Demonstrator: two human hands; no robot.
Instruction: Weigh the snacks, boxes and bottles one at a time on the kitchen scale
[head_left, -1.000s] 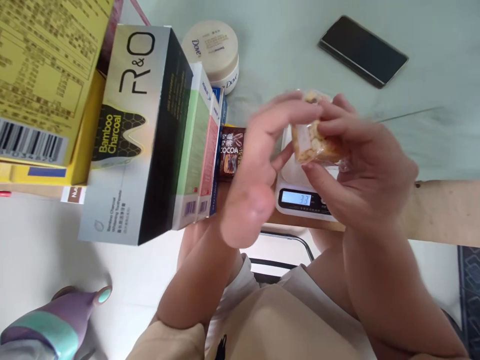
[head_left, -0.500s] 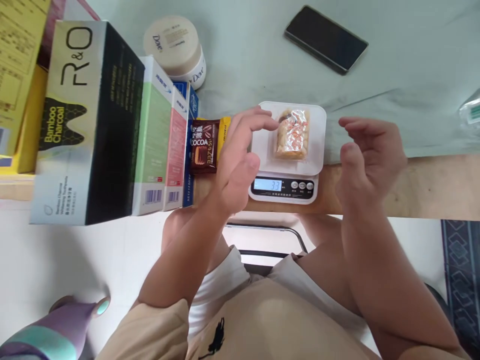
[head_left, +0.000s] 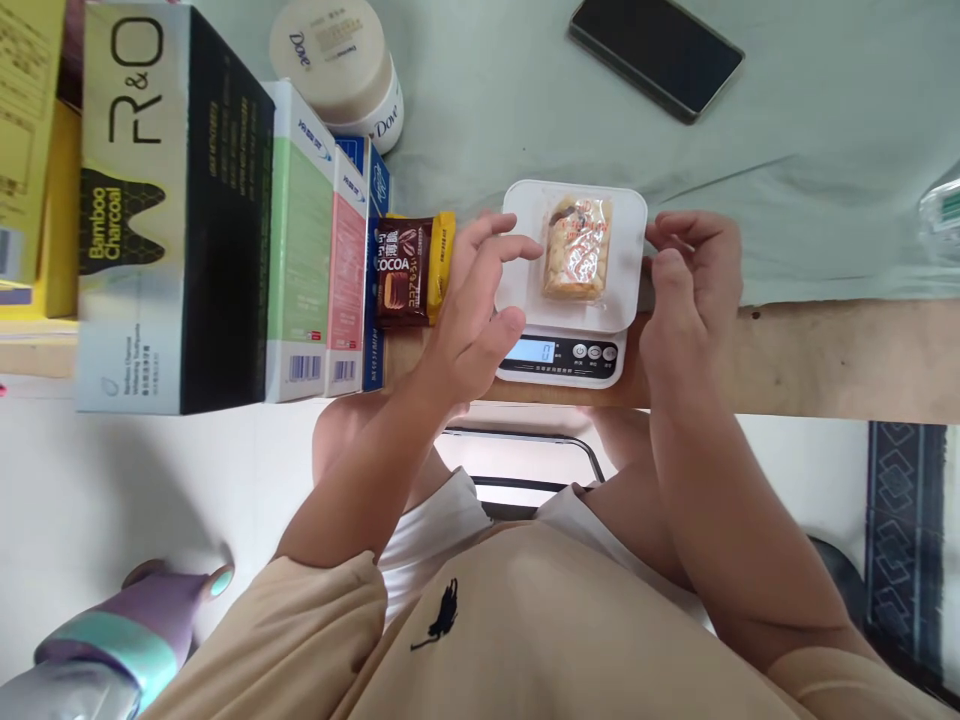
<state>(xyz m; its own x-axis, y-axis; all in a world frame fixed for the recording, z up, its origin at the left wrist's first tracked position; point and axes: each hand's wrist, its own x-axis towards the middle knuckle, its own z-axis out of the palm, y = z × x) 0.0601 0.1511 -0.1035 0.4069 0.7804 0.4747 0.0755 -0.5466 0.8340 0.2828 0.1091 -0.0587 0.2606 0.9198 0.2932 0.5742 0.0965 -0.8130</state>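
A small white kitchen scale (head_left: 626,215) sits at the table's near edge, its display lit. On its platform lies a snack bar in a clear wrapper (head_left: 576,248). My left hand (head_left: 472,305) rests against the scale's left side, fingers apart, fingertips at the platform's edge. My right hand (head_left: 690,280) is at the scale's right side, fingers loosely curled and touching the platform's corner. Neither hand holds anything.
A brown cocoa packet (head_left: 405,272) lies just left of the scale. Left of it stand several boxes, the biggest a black and silver R&O box (head_left: 157,210). A Dove jar (head_left: 337,60) and a black phone (head_left: 656,55) lie farther back. A purple slipper (head_left: 142,625) is on the floor.
One second ago both hands held the wrapped snack above the scale. It was set on the platform, the hands opened, and now they rest at the scale's two sides.
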